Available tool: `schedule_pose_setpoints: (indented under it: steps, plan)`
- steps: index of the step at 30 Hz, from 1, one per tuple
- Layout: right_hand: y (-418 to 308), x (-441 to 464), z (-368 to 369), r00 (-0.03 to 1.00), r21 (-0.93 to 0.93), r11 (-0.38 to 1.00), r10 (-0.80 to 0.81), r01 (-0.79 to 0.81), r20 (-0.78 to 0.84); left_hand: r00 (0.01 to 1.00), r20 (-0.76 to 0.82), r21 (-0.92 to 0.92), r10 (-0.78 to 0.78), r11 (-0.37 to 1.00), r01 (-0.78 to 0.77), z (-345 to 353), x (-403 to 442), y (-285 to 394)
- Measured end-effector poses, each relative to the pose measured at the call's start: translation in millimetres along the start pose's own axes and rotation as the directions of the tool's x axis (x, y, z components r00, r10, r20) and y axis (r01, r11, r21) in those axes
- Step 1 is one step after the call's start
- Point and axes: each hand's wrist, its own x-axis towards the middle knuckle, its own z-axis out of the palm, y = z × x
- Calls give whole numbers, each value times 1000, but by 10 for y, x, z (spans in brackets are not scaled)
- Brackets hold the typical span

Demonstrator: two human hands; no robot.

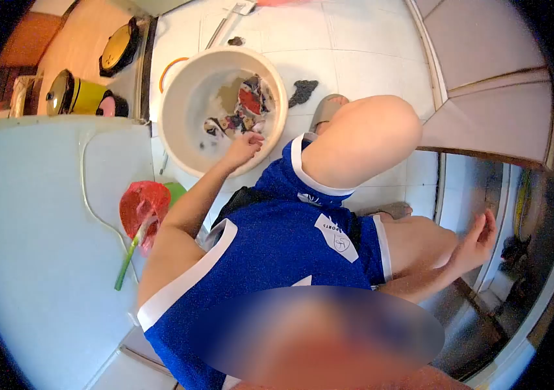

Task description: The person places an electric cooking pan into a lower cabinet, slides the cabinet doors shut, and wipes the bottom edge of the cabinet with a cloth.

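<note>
My left hand (244, 149) hangs over the rim of a pale basin (174, 110), grip loose and apparently empty; my right hand (480, 235), also relaxed, is well apart. Patterned cloths (249, 103) lie in cloudy water (212, 146), unlifted, so the soaking looks unfinished.

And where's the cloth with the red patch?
In the head view, the cloth lies in the right half of the tub, beyond the left hand.

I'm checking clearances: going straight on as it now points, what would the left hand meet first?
The left hand would probably meet the pale basin at its inner wall first, though depth is unclear.
</note>
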Motion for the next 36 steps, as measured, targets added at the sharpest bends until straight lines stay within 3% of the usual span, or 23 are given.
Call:
schedule_pose_setpoints:
  steps: [1,2,3,7,8,9,11,13,14,15,17,19,21,24,27,28,29,30,31,36]
  plan:
    - [49,-8,-80,1000,-8,1000,9,-10,-17,1000,16,11,9,1000,-10,73,71,18]
    - [97,-25,-164,999,-112,994,12,-17,-47,972,5,263,233,938,-226,153,142,35]
    - [155,-36,-257,997,-214,976,12,-29,-81,892,51,490,450,767,-415,213,212,95]
    - [562,-231,-405,990,-274,956,76,-106,-119,759,211,667,616,477,-572,448,570,401]
    - [547,-312,-404,995,-374,924,53,-79,-79,784,278,721,555,419,-552,508,669,500]
    - [461,-383,-351,990,-418,900,90,-127,-105,743,318,750,589,324,-577,560,734,514]
    - [433,-500,-221,976,-374,904,172,-209,-131,730,450,806,514,119,-580,678,985,493]
    - [525,-631,-126,972,-270,947,120,-174,-203,728,563,808,390,-77,-584,683,1168,401]
    - [455,-658,-120,957,-298,949,17,-107,-290,722,602,781,342,-61,-622,665,1224,348]
    - [405,-681,-123,941,-303,945,14,-123,-337,641,622,752,451,-113,-650,623,1496,28]
    - [389,-735,-109,906,-272,941,75,-203,-417,713,632,774,304,-196,-603,573,1512,67]
    - [364,-715,-110,935,-256,952,73,-169,-346,775,583,810,242,-242,-534,599,1504,232]
    - [342,-708,-121,930,-265,949,68,-172,-361,709,639,769,299,-286,-572,547,1597,237]
    - [327,-750,-128,933,-272,947,67,-170,-352,768,562,827,306,-219,-518,518,1552,224]
    - [312,-752,-165,932,-255,953,64,-163,-356,586,696,693,415,-175,-699,405,1718,-24]
    - [323,-754,-171,935,-247,958,51,-145,-351,564,633,627,529,76,-775,330,2008,-372]
    - [338,-758,-174,931,-246,957,56,-153,-360,558,640,624,528,66,-778,327,2058,-557]
    - [356,-771,-167,934,-247,957,60,-155,-353,704,532,306,470,668,-678,344,2070,-679]
    - [370,-782,-173,935,-251,955,65,-160,-349,805,508,-162,307,952,-261,365,2025,-708]
    - [381,-775,-184,925,-268,953,30,-140,-379,818,565,-24,107,993,-114,361,1617,-664]
